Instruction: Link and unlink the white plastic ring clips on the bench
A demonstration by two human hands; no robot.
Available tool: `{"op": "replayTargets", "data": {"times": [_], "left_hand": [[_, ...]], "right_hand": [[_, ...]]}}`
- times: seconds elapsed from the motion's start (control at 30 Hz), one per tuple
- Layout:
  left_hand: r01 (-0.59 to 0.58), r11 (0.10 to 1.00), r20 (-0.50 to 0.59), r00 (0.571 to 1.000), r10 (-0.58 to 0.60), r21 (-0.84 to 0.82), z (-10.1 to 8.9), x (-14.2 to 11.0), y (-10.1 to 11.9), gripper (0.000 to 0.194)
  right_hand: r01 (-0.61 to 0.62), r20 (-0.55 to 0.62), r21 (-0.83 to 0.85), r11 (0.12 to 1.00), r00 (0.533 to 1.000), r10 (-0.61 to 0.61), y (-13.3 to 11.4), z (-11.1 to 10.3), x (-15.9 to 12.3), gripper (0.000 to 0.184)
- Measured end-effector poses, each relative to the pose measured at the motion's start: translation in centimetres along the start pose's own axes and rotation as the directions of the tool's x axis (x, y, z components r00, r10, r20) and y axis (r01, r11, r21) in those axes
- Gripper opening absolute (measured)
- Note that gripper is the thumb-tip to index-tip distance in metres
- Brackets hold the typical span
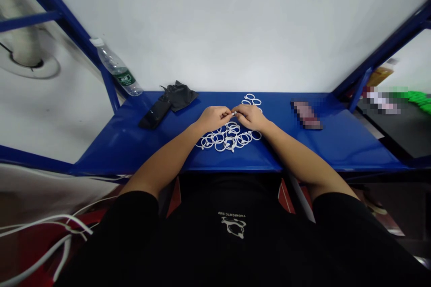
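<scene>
My left hand (214, 118) and my right hand (252, 116) meet over the middle of the blue shelf. Between their fingertips is a small white piece (233, 113), which looks like part of a white plastic ring; the fingers hide most of it. Both hands are closed in a pinch on it. Just below them lies a loose pile of white plastic rings (230, 142), each with a small knob or clasp. Several more white rings (249, 97) lie behind my right hand, partly covered by it.
At the back left are a black crumpled bag (180, 96) and a black phone (155, 114). A clear plastic bottle (116, 67) leans in the left corner. To the right lies a blurred pinkish object (307, 115). Blue frame posts (362, 87) and a white wall (229, 27) bound the shelf (114, 143).
</scene>
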State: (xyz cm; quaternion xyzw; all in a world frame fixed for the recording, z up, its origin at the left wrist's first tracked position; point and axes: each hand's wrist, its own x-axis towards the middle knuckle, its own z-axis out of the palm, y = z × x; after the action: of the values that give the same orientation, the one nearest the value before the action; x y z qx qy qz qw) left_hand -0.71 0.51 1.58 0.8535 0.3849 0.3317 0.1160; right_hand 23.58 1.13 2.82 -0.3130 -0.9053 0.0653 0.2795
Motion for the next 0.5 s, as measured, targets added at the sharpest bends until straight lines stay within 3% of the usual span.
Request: {"op": "replayTargets", "data": {"times": [0.33, 0.5], "left_hand": [[0.006, 1.0, 0.01, 1.0, -0.006, 0.01, 0.0, 0.04, -0.21, 0.016], [-0.007, 1.0, 0.022, 1.0, 0.007, 0.007, 0.21, 0.05, -0.19, 0.016]], "right_hand": [[-0.014, 0.01, -0.017, 1.0, 1.0, 0.014, -0.02, -0.01, 0.02, 0.038], [0.008, -0.037, 0.065, 0.998, 0.999, -0.006, 0.52, 0.46, 0.17, 0.033]]}}
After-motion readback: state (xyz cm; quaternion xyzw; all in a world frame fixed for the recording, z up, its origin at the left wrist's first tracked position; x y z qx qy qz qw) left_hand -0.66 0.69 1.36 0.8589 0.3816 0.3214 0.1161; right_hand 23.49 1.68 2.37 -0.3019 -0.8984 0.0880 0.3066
